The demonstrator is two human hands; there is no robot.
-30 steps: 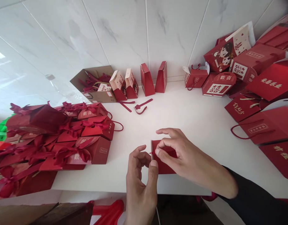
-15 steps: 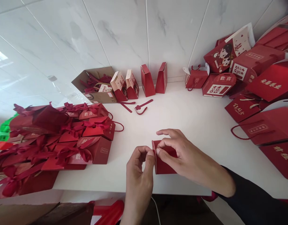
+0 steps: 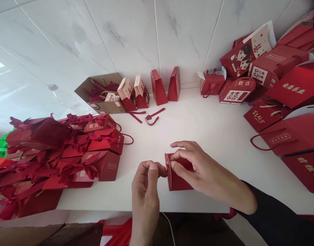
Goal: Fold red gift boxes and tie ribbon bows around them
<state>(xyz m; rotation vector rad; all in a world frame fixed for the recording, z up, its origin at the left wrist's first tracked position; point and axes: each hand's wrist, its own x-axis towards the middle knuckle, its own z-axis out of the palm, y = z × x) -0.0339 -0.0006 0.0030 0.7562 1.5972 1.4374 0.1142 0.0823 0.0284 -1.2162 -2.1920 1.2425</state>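
A small red box [image 3: 181, 179] lies on the white table near its front edge, its upright end flap facing left. My right hand [image 3: 198, 167] reaches over it from the right, with thumb and bent fingers on the box behind that flap. Just left of the flap is my left hand [image 3: 148, 184], its thumb pressed against curled fingers and one fingertip at the flap. Whatever the left fingers pinch is too small to make out. Further back on the table lie a dark red strap [image 3: 156, 113] and a curved cord [image 3: 153, 122].
Piled red boxes with ribbon bows [image 3: 103, 165] fill the left side. A cardboard box [image 3: 108, 107] of ribbons and several small upright boxes [image 3: 159, 89] stand by the tiled wall. More red boxes [image 3: 280, 136] are stacked on the right.
My left hand has moved a little left, away from the flap, and its thumb has risen. My right hand stays on the box. The whole view has shifted slightly.
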